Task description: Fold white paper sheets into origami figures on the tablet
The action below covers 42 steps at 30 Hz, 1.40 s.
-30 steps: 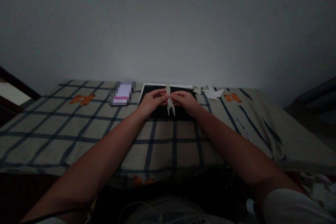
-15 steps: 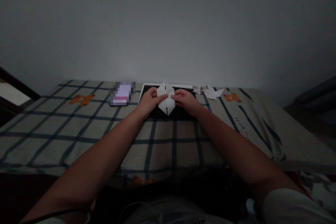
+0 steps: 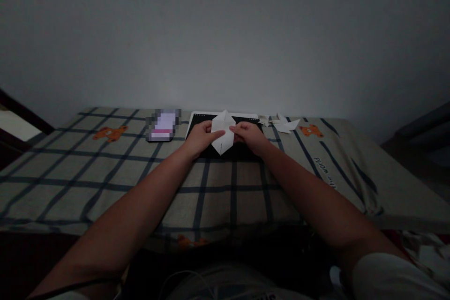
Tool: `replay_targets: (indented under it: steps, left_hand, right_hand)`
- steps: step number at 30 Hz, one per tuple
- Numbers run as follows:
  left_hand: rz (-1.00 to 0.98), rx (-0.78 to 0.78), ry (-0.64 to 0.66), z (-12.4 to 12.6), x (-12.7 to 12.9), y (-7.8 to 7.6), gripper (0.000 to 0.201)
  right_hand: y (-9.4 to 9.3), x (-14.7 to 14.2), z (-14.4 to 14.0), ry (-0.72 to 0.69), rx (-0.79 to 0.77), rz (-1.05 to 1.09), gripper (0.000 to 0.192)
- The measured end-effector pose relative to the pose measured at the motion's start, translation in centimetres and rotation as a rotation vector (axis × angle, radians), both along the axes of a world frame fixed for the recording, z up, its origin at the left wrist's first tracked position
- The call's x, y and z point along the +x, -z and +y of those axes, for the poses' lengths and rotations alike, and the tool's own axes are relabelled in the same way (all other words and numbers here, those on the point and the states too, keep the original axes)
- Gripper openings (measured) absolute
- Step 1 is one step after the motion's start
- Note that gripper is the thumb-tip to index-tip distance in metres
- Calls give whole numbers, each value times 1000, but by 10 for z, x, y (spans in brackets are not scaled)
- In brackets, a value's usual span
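A folded sheet of white paper (image 3: 222, 143), pointed at top and bottom, is held between my two hands above a black board (image 3: 242, 151) with a pale edge at the back. My left hand (image 3: 201, 139) grips its left side, with the thumb lying across the front. On the right side, my right hand (image 3: 250, 135) pinches the edge between thumb and fingers. A short dark slit shows near the paper's lower point. The fingers behind the paper are partly hidden.
Left of the board lies a phone (image 3: 163, 125) with a blurred screen. To the right are a folded white paper shape (image 3: 286, 125) and small paper pieces (image 3: 265, 121). A checked cloth (image 3: 140, 187) covers the table, which meets a bare wall (image 3: 225, 37) behind.
The gap down the middle of the folded paper has closed to a thin slit, and the paper now looks flatter and slightly tilted. Both hands have barely moved.
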<state>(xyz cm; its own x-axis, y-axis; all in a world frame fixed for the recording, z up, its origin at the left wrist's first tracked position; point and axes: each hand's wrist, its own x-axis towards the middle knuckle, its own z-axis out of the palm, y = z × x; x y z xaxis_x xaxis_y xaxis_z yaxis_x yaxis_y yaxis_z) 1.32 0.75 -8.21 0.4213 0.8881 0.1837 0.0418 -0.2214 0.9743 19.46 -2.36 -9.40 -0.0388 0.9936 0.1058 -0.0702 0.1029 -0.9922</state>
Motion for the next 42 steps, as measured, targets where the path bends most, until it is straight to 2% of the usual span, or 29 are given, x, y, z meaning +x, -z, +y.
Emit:
replay_targets:
  steps: [6,10,15,19,22,25,28,32,36,39,42]
  left_hand:
    - [83,30,-12,1,-1,3,35]
    - [77,54,-66,0,0,1,36]
    - [73,181,-204,4,-2,-2,41]
    - [-125,78,-230,7,-3,-5,49]
    - [-230,-14,-181,5,-2,-7,42]
    - [-207,-39,-85,3,0,-6,34]
    - [-157,-22,-85,0,3,-2,34]
    - [-148,-44,-117,-1,5,2,38]
    - [-251,-56,-206,3,3,1,32]
    - [-324,-90,-245,7,0,-1,29]
    - [-298,-132,-231,9,-1,1,25]
  right_hand:
    - [-3,0,0,89,54,-29,27]
    - [-3,1,1,121,-1,-46,20]
    - [-2,3,2,95,56,-259,17]
    - [-6,3,0,165,81,-173,19]
    - [-9,1,-1,200,62,-27,20]
    - [-9,-1,-2,164,26,83,20]
    - [-6,-5,-2,81,0,146,21]
    - [-6,-9,-5,-22,-31,116,22]
    - [-7,-7,-6,-103,-6,79,19]
    - [-6,-4,-4,-52,103,52,19]
    - [-4,-2,-3,47,238,-47,35]
